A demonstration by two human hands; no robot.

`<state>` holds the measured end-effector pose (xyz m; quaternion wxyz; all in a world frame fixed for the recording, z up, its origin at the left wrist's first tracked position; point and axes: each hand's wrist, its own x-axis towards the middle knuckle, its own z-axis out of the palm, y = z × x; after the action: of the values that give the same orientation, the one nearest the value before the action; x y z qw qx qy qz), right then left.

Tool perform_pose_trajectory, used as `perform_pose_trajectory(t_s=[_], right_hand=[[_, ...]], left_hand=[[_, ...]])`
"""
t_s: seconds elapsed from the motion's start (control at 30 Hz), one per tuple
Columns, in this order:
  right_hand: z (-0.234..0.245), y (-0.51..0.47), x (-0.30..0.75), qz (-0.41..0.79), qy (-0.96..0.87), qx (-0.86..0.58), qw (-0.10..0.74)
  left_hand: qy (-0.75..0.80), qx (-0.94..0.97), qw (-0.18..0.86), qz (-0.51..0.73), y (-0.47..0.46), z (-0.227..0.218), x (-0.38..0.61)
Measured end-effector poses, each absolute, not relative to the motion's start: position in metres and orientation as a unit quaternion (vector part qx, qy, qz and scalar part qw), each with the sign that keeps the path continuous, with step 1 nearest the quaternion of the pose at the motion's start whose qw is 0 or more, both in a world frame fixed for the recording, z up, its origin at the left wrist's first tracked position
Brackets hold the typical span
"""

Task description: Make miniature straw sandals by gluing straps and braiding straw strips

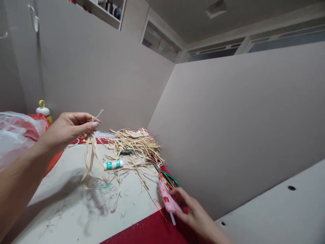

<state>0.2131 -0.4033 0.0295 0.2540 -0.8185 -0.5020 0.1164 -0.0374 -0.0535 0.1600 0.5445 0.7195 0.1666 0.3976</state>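
Observation:
My left hand (72, 128) is raised above the board, thumb and fingers pinched on a small bunch of pale raffia strands (94, 154). The strands hang down in loose loops, and a thin twisted end pokes up past the fingertips. At the lower right, my right hand (196, 213) is closed around the handle of a pink glue gun (166, 198). A whitish glue stick (173, 218) juts from the gun's near end. Just beyond the gun lie scissors (170, 179) with green and orange handles.
A heap of dry raffia (144, 144) lies against the wall corner. In front of it are a white-and-green glue tube (113, 164) and a dark green item (125, 152). Plastic bags (19, 135) and a white-lidded bottle (43, 110) stand left. The whitish board (76, 213) rests on red cloth (142, 228).

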Motion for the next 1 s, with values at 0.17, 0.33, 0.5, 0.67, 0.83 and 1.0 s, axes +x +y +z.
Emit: perform_pose_trajectory(t_s=[0.17, 0.33, 0.5, 0.67, 0.83, 1.0], right_hand=[[0.029, -0.394, 0.261, 0.052, -0.472, -0.849, 0.231], [0.016, -0.385, 0.297, 0.056, -0.463, -0.856, 0.225], [0.008, -0.384, 0.311, 0.049, -0.471, -0.863, 0.177], [0.009, -0.386, 0.309, 0.054, -0.490, -0.854, 0.165], [0.018, -0.391, 0.291, 0.043, -0.490, -0.860, 0.133], [0.042, -0.393, 0.262, -0.023, -0.449, -0.875, 0.180]], left_hand=[[0.171, 0.734, 0.536, 0.380, -0.055, 0.161, -0.037], [0.170, 0.739, 0.526, 0.385, -0.054, 0.165, -0.040], [0.166, 0.754, 0.513, 0.375, -0.053, 0.163, -0.036], [0.167, 0.769, 0.502, 0.358, -0.050, 0.157, -0.032], [0.155, 0.766, 0.511, 0.358, -0.048, 0.154, -0.030], [0.148, 0.772, 0.506, 0.356, -0.051, 0.156, -0.029]])
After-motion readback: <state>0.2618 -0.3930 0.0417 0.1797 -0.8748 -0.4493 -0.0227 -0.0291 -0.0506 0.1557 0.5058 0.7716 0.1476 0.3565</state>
